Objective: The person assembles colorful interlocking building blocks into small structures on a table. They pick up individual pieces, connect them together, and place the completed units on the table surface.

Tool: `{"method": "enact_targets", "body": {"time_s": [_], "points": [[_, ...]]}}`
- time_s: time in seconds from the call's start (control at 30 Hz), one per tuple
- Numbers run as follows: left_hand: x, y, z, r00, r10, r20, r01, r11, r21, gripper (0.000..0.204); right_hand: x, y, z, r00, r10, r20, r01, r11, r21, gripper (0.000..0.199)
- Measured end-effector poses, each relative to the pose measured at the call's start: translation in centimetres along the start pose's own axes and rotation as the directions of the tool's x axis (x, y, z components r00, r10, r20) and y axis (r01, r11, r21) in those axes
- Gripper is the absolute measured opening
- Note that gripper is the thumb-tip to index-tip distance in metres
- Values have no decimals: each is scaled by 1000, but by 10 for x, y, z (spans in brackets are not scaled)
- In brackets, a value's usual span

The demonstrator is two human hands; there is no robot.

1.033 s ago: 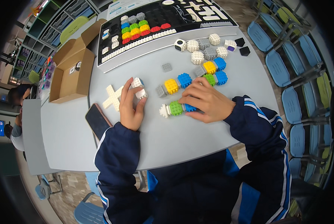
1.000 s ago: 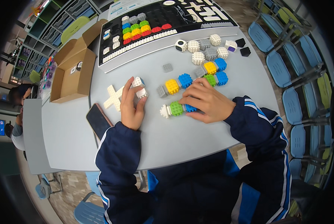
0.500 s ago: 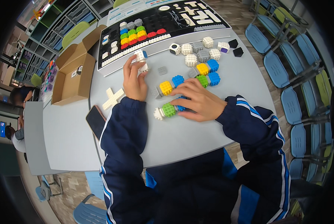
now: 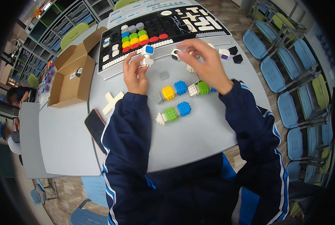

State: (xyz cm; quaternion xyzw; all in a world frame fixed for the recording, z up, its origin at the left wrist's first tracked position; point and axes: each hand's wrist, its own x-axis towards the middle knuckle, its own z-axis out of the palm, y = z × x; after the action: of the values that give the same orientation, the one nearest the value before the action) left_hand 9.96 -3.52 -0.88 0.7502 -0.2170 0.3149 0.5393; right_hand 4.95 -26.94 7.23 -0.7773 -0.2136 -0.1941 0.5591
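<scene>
My left hand [image 4: 136, 77] has its fingers around a small white block with a blue face [image 4: 148, 52], stacked on a white studded piece, held up above the table. My right hand [image 4: 205, 62] is over the far group of blocks, thumb and fingers apart. Its thumb tip is at the edge of a white cube with a black ring [image 4: 175, 54]; whether they touch I cannot tell. Nearer me lie a row with a yellow block [image 4: 168, 93] and a blue one, and a row with a green block [image 4: 170, 114] and a blue one. A further row with a green block [image 4: 203, 87] lies partly under my right hand.
Behind stands a kit tray [image 4: 156, 47] of coloured blocks. An open cardboard box [image 4: 72, 80], white cross-shaped piece [image 4: 112, 103] and phone [image 4: 95, 125] lie to the left. Black pieces [image 4: 237, 59] are at the far right. Stacked blue chairs [image 4: 274, 67] stand beyond the table.
My right hand has left the near green and blue row and moved away from me to the far blocks. My left hand has raised and turned the white block, whose blue face now shows.
</scene>
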Motion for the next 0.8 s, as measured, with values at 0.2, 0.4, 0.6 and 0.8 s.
{"method": "enact_targets", "body": {"time_s": [0.2, 0.4, 0.6, 0.8], "points": [[3, -2, 5, 984, 173, 44, -177, 980, 92, 30, 66, 39, 51, 990, 114, 77, -111, 993, -42, 48], [6, 3, 1, 952, 296, 70, -304, 906, 294, 33, 70, 31, 66, 960, 144, 240, -147, 989, -6, 45], [8, -7, 9, 986, -135, 100, 136, 991, -6, 55, 64, 56, 65, 957, 57, 285, -101, 984, 143, 39], [9, -20, 12, 955, -170, 244, 92, 949, 302, 42, 59, 67, 70, 943, 92, 319, -107, 994, 29, 41]]}}
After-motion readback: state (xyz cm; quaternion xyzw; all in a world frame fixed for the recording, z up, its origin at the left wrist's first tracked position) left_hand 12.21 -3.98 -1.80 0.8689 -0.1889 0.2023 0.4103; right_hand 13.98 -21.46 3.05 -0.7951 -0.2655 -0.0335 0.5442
